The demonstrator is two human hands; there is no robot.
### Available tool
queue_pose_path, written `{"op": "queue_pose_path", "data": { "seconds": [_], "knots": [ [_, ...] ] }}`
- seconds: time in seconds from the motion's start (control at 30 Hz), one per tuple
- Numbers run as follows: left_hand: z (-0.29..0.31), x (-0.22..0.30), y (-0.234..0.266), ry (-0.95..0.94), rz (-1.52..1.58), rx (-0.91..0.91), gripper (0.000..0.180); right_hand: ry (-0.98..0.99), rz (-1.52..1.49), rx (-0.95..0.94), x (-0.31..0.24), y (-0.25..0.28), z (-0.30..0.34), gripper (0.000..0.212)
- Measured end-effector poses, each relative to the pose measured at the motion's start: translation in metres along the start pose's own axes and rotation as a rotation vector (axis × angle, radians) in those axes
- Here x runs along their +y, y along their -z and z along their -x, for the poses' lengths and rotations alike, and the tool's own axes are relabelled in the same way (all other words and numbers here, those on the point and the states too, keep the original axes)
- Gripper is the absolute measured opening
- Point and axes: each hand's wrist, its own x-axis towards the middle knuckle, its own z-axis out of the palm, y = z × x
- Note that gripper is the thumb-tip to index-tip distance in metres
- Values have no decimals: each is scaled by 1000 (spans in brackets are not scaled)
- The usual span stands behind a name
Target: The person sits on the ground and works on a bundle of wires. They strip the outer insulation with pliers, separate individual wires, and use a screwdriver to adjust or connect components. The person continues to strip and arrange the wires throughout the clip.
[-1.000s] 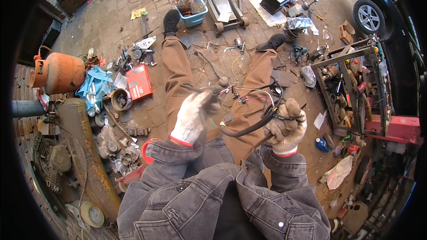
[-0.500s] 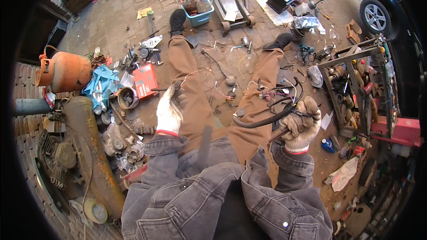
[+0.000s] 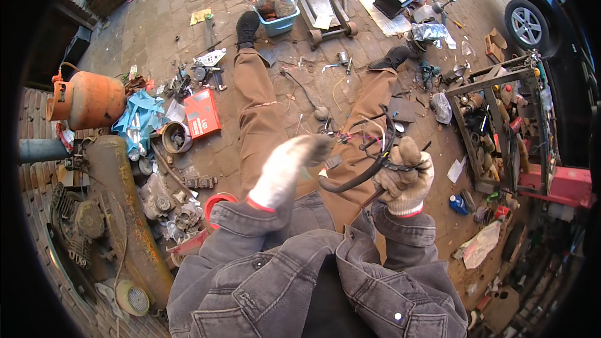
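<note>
My right hand (image 3: 405,181), in a dirty white work glove, is closed around a wiring harness (image 3: 350,183) in black corrugated sleeving. Loose coloured wires (image 3: 374,134) fan out from its far end, above my lap. A thin dark rod also passes through this hand. My left hand (image 3: 289,166), gloved too, is over my left thigh, its fingertips pointing toward the wire ends. Motion smears its fingers, so I cannot make out whether they touch a wire or hold anything. Between my legs, a cable with a round end piece (image 3: 321,113) lies on the bricks.
On the left are an orange gas cylinder (image 3: 97,100), a red box (image 3: 202,113) and a red ring (image 3: 219,202) by my sleeve. A blue basin (image 3: 282,25) and a floor jack (image 3: 319,0) stand ahead. At right are a metal rack (image 3: 491,81) and a car wheel (image 3: 526,24).
My left hand has swung right, from beside my left thigh toward the loose wires. My right hand and the harness have shifted slightly left, and the wires have changed their spread.
</note>
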Motion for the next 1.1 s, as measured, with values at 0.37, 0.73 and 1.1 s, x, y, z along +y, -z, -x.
{"op": "queue_pose_path", "data": {
  "seconds": [0.37, 0.73, 1.1],
  "knots": [
    [18, 17, -67, -14, -573, 8, 43, 210, 429, 356, 23, -4, 2, 14],
    [22, 40, -59, 104, 245, 67, 26, -37, 697, -65, 33, 1, 5, 29],
    [21, 32, -45, 244, 641, -32, 25, 422, 1757, -548, 15, 1, 1, 8]
  ]
}}
